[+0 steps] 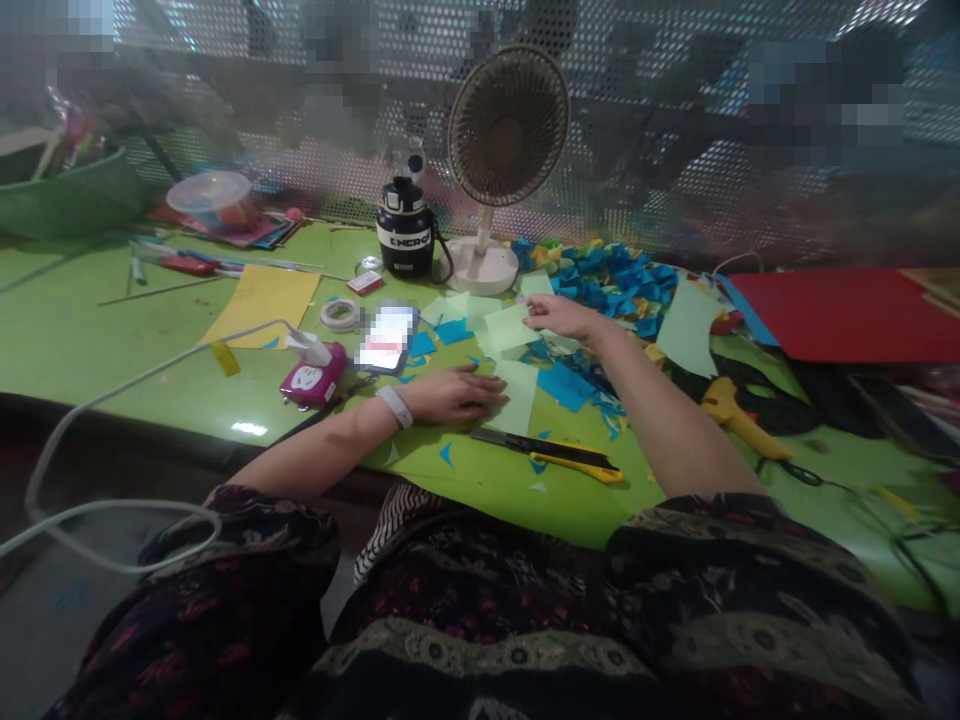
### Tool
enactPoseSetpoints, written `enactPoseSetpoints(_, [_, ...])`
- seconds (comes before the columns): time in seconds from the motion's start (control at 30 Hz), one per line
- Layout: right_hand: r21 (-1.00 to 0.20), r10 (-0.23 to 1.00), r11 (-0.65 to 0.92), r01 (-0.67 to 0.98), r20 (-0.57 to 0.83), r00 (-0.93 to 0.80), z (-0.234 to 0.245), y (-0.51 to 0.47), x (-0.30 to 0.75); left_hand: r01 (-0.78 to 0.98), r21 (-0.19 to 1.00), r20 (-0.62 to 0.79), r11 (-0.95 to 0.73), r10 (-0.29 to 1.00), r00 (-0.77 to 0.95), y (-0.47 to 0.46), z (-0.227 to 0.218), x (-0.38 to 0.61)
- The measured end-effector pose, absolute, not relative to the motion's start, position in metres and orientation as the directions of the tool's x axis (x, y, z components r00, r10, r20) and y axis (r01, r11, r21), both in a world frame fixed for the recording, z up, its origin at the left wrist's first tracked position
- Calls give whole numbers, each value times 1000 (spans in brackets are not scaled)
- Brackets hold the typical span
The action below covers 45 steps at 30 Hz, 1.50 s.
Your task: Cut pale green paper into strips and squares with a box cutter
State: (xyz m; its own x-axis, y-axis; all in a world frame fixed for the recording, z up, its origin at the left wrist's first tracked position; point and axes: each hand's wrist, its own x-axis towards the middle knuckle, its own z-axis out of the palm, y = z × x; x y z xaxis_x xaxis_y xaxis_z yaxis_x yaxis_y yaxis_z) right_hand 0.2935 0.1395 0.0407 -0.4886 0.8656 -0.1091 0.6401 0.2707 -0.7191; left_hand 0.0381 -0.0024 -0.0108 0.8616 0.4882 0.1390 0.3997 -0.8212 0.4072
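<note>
My left hand (459, 394) lies flat with fingers stretched, its fingertips on the edge of a pale green paper sheet (519, 398). Farther from me, my right hand (559, 316) pinches a pale green paper piece (508, 330) by its right side, above other pale green pieces. Just in front of my body lies a yellow-and-black utility knife (574, 462), its blade pointing left. Blue paper pieces (566, 386) and small scraps surround both hands. Behind my right hand spreads a heap of blue and yellow paper pieces (615, 280).
A fan (510, 130) and a black bottle (405, 235) stand at the back. Left of my hands are a phone (388, 338), a tape roll (340, 315), a purple charger-like box (313, 380) and yellow paper (262, 303). A yellow glue gun (742, 420) and red sheets (817, 310) lie right.
</note>
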Motion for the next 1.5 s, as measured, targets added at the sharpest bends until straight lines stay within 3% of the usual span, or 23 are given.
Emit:
enactPoseSetpoints(0.3, [-549,855,354,757,-138,-500,47,148,273,381,424,139,-822,474,869,-2,-9,36])
enactPoseSetpoints(0.53, [-364,882,420,831,-51,-468,32,152,258,363,434,160,-825,467,870,-2,-8,37])
enactPoseSetpoints(0.67, [-244,908,419,875,88,-410,35,128,269,367,425,160,-827,468,869,-3,-10,37])
enactPoseSetpoints(0.8, [-189,919,375,907,-54,-391,35,89,288,376,437,155,-817,480,863,-3,-10,37])
enactPoseSetpoints(1.07, [-327,927,272,905,-162,-337,25,53,298,352,447,173,-822,465,868,-3,-11,37])
enactPoseSetpoints(1.17, [-446,910,293,846,-141,-390,26,51,299,319,457,216,-830,451,866,-3,-12,36])
enactPoseSetpoints(1.23, [-542,883,328,774,-114,-454,29,48,300,344,491,252,-801,508,824,-3,-12,37])
enactPoseSetpoints(1.37, [-676,867,345,651,-36,-497,41,41,305,428,650,383,-628,757,530,-2,-15,39])
enactPoseSetpoints(1.43, [-740,861,327,587,-22,-507,46,38,304,355,760,390,-544,819,421,-1,-16,41])
enactPoseSetpoints(1.5, [-783,861,306,542,-15,-509,50,34,301,248,862,317,-441,853,416,0,-17,43])
